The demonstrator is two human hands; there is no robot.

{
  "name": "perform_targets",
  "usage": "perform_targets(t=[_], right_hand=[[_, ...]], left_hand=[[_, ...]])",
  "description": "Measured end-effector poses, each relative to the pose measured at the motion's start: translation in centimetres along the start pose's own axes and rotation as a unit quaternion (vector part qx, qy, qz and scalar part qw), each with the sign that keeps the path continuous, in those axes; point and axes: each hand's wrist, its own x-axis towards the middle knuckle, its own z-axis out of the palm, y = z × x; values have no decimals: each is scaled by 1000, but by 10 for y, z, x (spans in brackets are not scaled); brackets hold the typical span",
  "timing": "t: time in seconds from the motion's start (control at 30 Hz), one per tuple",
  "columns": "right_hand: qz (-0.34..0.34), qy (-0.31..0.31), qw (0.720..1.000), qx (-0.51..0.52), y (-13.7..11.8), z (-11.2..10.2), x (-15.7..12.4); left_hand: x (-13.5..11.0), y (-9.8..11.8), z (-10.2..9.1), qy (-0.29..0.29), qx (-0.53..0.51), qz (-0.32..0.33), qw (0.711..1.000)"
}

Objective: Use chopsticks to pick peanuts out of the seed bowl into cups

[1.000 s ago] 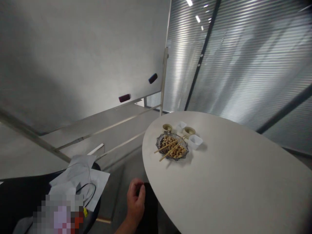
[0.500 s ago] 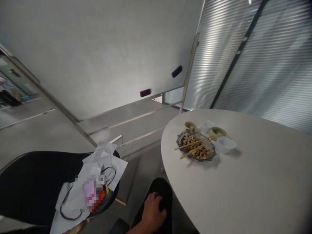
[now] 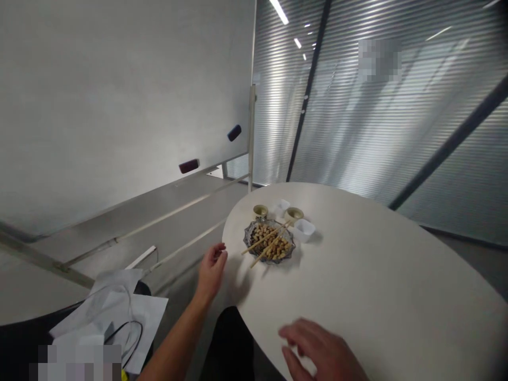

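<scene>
Oval tabletop (image 3: 357, 275), left hand (image 3: 212, 270) just beside its edge, right hand (image 3: 317, 349) above.

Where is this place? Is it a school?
It looks more like an office meeting room, though it could be a classroom. I can see a big whiteboard on a stand, a rounded white table, and glass walls with slatted blinds.

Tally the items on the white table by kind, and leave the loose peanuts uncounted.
Cut-glass dish: 1
Wooden chopsticks: 2
Small brass-coloured cups: 2
Clear plastic tubs: 2
Total: 7
</scene>
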Motion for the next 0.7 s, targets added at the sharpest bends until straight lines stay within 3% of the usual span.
perform_targets(t=[0.07, 0.13, 0.27, 0.47, 0.7], right_hand=[[-26, -7, 993, -111, 11, -6, 56], [7, -31, 976, -215, 22, -9, 109], [33, -106, 947, -301, 45, -5, 176], [-12, -138, 936, -324, 64, 4, 200], [-49, -157, 931, -326, 71, 10, 202]], left_hand=[[39, 5, 23, -58, 47, -33, 997], [68, 9, 43, -101, 95, -81, 987], [96, 9, 64, -196, 133, -77, 968], [110, -3, 67, -273, 170, -19, 946], [110, -2, 67, -292, 158, 7, 943]])
